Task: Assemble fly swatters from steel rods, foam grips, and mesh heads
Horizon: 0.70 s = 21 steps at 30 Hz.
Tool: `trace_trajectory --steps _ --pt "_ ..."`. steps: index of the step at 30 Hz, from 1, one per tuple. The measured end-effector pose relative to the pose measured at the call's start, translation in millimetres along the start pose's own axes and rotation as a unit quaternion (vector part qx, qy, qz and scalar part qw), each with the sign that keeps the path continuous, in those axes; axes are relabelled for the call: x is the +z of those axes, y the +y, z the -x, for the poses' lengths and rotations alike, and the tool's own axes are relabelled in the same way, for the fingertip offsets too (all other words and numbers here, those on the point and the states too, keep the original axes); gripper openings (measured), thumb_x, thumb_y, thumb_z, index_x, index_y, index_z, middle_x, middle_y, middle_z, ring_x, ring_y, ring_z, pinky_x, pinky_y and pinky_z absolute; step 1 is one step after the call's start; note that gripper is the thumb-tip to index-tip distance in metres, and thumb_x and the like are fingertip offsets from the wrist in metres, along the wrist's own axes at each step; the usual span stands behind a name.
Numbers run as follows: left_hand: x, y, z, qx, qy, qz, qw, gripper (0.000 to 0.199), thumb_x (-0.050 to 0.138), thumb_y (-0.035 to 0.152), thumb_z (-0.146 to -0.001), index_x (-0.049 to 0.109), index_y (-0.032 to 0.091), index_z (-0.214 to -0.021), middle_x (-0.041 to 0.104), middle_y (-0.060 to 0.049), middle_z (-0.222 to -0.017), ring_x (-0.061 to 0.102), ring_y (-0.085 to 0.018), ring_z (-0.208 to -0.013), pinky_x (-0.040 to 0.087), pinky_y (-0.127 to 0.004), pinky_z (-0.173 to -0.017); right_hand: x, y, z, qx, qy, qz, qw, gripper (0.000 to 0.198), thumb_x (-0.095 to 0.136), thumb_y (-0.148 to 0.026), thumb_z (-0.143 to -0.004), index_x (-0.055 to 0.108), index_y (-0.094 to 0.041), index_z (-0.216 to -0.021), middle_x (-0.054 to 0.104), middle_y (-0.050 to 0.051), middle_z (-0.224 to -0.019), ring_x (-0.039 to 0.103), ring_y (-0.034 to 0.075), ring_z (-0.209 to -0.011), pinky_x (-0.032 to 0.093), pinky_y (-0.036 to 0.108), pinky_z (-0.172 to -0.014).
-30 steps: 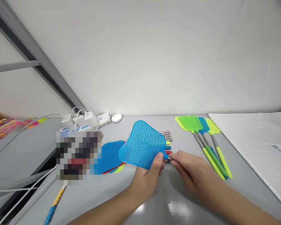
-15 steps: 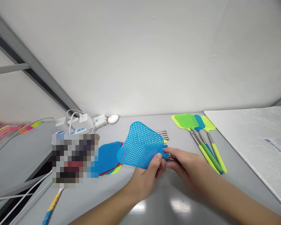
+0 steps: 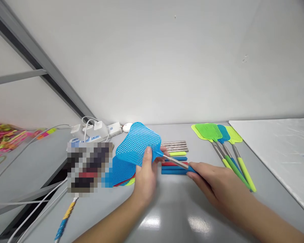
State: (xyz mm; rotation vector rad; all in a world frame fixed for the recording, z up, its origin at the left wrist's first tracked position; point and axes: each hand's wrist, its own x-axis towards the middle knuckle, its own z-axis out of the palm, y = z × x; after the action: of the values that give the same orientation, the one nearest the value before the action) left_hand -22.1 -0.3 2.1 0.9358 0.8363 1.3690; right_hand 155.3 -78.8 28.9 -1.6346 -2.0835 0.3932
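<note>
A blue fly swatter [image 3: 139, 143] is held up in the middle of the frame, over the table. Its holey flat part is pinched near the neck by the thumb and fingers of the left hand [image 3: 147, 177]. Its blue handle end is gripped by the right hand [image 3: 215, 182], with the fingers curled in. Behind it, shiny rods [image 3: 178, 146] and colored handles [image 3: 174, 171] are laid on the smooth gray table [image 3: 177, 209], where light is bounced back at the bottom. More swatters [image 3: 209, 131] are piled at the right, near a white sheet [image 3: 276, 145]. A power strip [image 3: 96, 138] is seen at the left. The back is filled by a white wall [image 3: 177, 67], crossed at the upper left by a gray metal bar [image 3: 43, 57].
</note>
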Motion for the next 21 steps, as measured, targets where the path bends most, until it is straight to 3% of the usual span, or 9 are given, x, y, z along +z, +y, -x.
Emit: trace_trajectory --steps 9,11,14,16,21 --pt "4.3 -5.3 11.9 -0.004 -0.015 0.020 1.000 0.029 0.053 0.047 -0.093 0.064 0.020 -0.091 0.068 -0.002 -0.086 0.066 -0.018 -0.083 0.050 -0.034 -0.085 -2.6 -4.3 -2.6 0.080 -0.088 -0.174 0.978 0.039 0.036 -0.048 -0.099 0.057 -0.021 -0.080 0.053 -0.001 -0.069 0.045 0.013 -0.062 0.032 0.026 -0.057" --pt "3.5 -2.8 10.5 -0.005 -0.037 0.008 0.999 0.032 0.050 0.048 -0.095 0.064 0.020 -0.089 0.069 -0.003 -0.084 0.066 -0.019 -0.085 0.050 -0.034 -0.086 -1.7 -3.8 -4.6 0.118 -0.123 -0.248 0.953 0.040 0.038 -0.052 -0.097 0.060 -0.022 -0.084 0.045 -0.003 -0.065 0.039 0.011 -0.059 0.028 0.025 -0.053" --pt "0.8 -1.2 9.9 -0.014 -0.082 -0.029 0.996 0.040 0.043 0.050 -0.096 0.065 0.018 -0.086 0.070 -0.005 -0.083 0.066 -0.021 -0.089 0.049 -0.034 -0.086 0.2 -2.8 -7.2 0.186 -0.192 -0.370 0.890 0.043 0.039 -0.060 -0.094 0.060 -0.022 -0.090 0.029 -0.007 -0.058 0.025 0.009 -0.052 0.019 0.024 -0.046" --pt "-1.1 -2.3 11.2 -0.027 -0.109 -0.050 0.992 0.042 0.041 0.050 -0.097 0.066 0.018 -0.087 0.070 -0.006 -0.084 0.066 -0.021 -0.089 0.049 -0.035 -0.086 0.1 -2.9 -7.6 0.200 -0.210 -0.402 0.868 0.044 0.040 -0.062 -0.094 0.060 -0.022 -0.092 0.026 -0.008 -0.058 0.022 0.008 -0.051 0.017 0.023 -0.046" --pt "-3.2 -6.1 16.0 -0.053 -0.169 -0.090 0.980 0.041 0.038 0.047 -0.099 0.068 0.019 -0.092 0.070 -0.005 -0.086 0.065 -0.021 -0.088 0.048 -0.033 -0.085 -5.0 -4.6 -4.6 0.163 -0.197 -0.378 0.890 0.042 0.038 -0.058 -0.096 0.058 -0.021 -0.095 0.032 -0.006 -0.065 0.028 0.008 -0.058 0.024 0.020 -0.050"
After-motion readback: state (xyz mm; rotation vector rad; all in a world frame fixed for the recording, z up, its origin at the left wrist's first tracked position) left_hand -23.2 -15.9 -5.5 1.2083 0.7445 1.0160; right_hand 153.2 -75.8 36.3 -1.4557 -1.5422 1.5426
